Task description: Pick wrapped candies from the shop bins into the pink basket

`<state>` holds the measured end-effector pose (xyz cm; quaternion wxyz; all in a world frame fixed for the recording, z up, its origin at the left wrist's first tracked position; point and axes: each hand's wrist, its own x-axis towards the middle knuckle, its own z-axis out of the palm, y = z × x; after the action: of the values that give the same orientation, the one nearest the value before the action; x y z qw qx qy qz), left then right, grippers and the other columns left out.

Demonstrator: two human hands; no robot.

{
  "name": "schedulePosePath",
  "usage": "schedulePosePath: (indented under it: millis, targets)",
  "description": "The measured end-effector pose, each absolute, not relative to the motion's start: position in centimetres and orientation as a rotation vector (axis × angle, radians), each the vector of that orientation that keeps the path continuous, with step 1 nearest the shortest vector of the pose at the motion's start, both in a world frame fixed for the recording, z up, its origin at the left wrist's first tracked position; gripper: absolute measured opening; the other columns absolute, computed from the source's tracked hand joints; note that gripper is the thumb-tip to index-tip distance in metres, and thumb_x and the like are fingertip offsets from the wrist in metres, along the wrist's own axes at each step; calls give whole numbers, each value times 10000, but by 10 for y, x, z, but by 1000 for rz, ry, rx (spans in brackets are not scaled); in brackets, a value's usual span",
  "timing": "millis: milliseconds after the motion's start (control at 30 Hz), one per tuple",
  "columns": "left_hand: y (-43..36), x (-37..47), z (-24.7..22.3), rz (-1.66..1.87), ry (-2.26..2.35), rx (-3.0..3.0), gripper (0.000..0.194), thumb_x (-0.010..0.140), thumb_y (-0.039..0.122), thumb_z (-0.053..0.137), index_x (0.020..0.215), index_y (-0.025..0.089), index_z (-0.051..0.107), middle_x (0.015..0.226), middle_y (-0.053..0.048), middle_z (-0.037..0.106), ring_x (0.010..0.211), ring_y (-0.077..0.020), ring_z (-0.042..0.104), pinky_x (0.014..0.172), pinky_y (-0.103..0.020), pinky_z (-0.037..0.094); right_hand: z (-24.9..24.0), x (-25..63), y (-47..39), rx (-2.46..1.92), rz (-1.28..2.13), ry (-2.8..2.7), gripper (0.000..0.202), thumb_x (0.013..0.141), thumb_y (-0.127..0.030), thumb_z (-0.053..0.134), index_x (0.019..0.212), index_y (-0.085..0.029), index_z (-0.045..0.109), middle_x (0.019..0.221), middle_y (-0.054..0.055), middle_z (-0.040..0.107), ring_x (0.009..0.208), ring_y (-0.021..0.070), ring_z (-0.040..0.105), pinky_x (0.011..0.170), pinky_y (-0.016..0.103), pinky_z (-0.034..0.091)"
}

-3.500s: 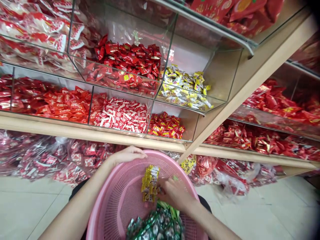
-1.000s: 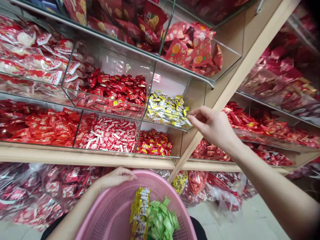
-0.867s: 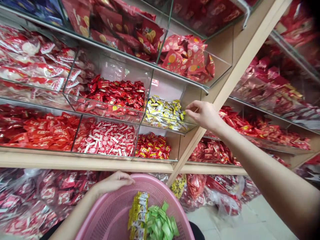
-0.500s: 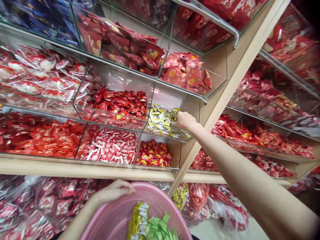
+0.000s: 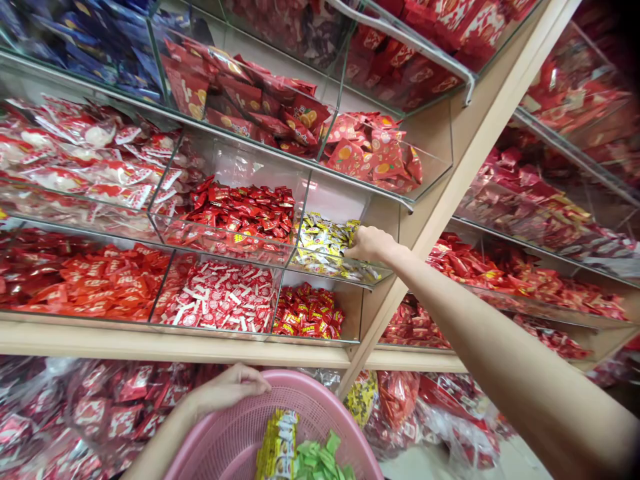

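Observation:
My left hand [image 5: 231, 387] is closed over the far rim of a pink plastic basket [image 5: 320, 393], low in the view. Inside the basket lie yellow wrapped sweets in a row [image 5: 278, 440] and a heap of light green wrapped sweets [image 5: 323, 460]. My right hand [image 5: 371, 244] reaches up into a clear shelf bin of small yellow-and-white wrapped sweets [image 5: 325, 233]. Its fingers are curled down at the right side of that pile. Whatever lies in its fingers is hidden behind the hand.
Clear-fronted bins hold small red sweets [image 5: 245, 213], red-and-white sweets [image 5: 225, 297] and red-and-yellow sweets [image 5: 310, 311]. A slanting wooden upright [image 5: 425, 227] stands beside my right forearm. A metal rail [image 5: 415, 40] juts out above. Bagged sweets [image 5: 120, 400] lie under the bottom shelf edge.
Both hands stay in nearly the same places. My right hand shifts very slightly among the yellow-and-white sweets. The whole view moves a little.

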<state>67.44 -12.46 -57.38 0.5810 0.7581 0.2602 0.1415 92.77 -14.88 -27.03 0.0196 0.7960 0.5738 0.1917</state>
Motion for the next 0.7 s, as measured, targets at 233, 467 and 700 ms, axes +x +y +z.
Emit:
schedulePosePath:
  millis: [233, 467, 700]
  targets:
    - [-126, 676, -571, 329, 611, 1762, 469, 696, 576, 642, 902, 168, 747, 918, -57, 733, 890, -225, 619, 824, -289, 434, -265, 936, -147, 2223, 276, 1883, 236, 712, -310, 611, 834, -127, 697, 796, 55, 670, 701, 156, 586, 561, 221, 419]
    - [-127, 675, -568, 335, 618, 1735, 492, 683, 585, 648, 900, 155, 748, 902, -70, 734, 877, -232, 622, 831, -307, 437, -268, 937, -134, 2146, 200, 1862, 209, 684, -303, 652, 764, -116, 698, 702, 44, 642, 671, 166, 573, 575, 236, 430]
    - [-123, 675, -574, 337, 600, 1745, 443, 707, 553, 645, 894, 165, 749, 918, -69, 734, 876, -218, 626, 823, -298, 437, -270, 939, -135, 2207, 198, 1890, 194, 697, -266, 622, 780, -103, 687, 686, 22, 611, 633, 137, 546, 549, 220, 420]
